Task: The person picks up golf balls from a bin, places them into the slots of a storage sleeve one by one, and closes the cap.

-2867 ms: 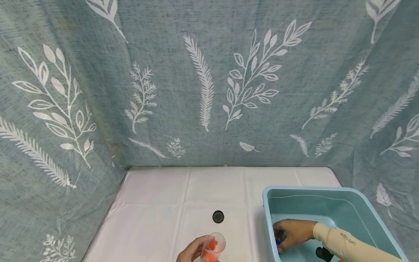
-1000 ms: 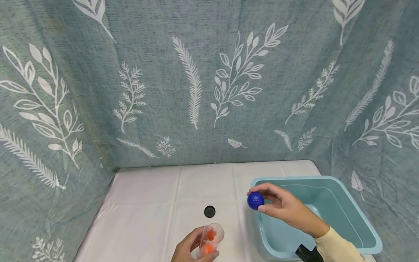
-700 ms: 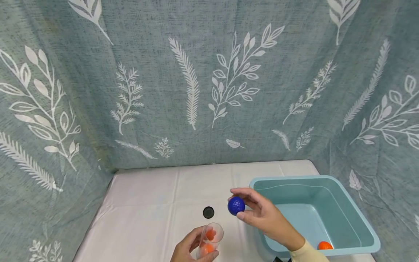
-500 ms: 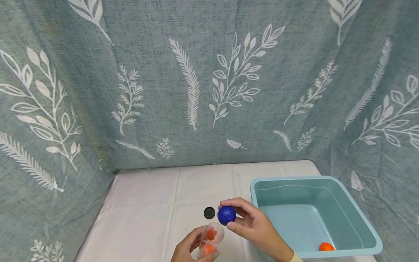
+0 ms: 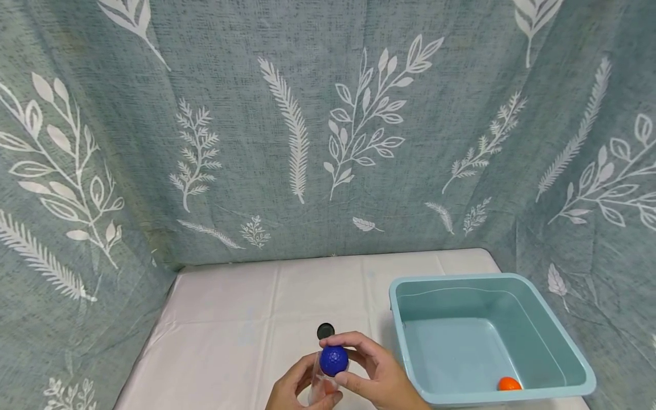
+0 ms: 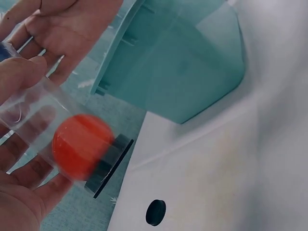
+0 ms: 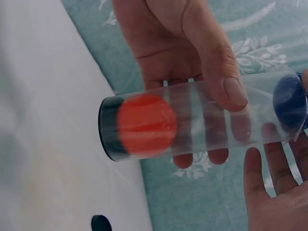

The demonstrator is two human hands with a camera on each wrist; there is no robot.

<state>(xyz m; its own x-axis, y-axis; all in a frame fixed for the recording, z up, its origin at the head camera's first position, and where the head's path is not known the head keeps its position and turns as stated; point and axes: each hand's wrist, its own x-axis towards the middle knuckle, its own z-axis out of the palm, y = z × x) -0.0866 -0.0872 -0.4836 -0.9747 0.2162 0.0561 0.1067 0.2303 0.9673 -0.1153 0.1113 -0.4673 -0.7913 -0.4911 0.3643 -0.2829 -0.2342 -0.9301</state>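
Blue ball has moved from beside the clear tube into its open end; I see the right hand pinching it, the left hand gripping the tube. Inside, an orange ball sits by the black cap. Fingers partly block my head view. Just beyond lies a black disc; rightward, a bin holds another orange ball.

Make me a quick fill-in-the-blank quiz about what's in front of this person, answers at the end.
The dimpled ball in the right hand is coloured ____.
Near the capped end of the tube in the left hand, the number of balls is ____.
The loose cap on the table is coloured ____.
The bin stands on the person's ____ side.
Missing words: blue; one; black; right.
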